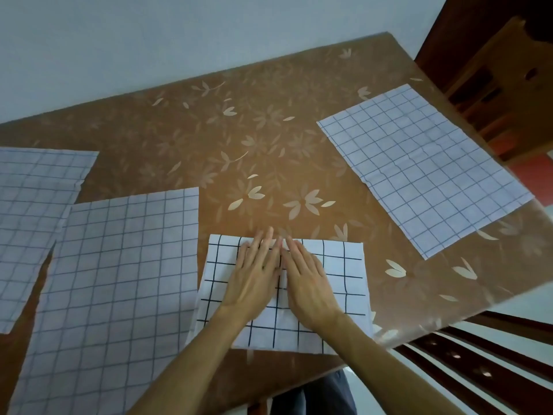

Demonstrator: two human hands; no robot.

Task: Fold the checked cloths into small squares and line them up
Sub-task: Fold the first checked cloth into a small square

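A person's left hand (254, 277) and right hand (308, 283) lie flat side by side, fingers straight and grasping nothing, pressing a part-folded checked cloth (338, 271) at the near edge of the bench (239, 130). Three more wait unfolded: the large cloth (119, 280) just beside it, the far-left cloth (30, 205) and the right-hand cloth (419, 169). Uneven smoothing could shear the layers and skew the edges — and, so close to the lip, the cloth might slide off.

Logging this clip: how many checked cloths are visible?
4: centre cloth under left hand and right hand, large left cloth, far-left cloth cropped, right cloth. None seem hidden.
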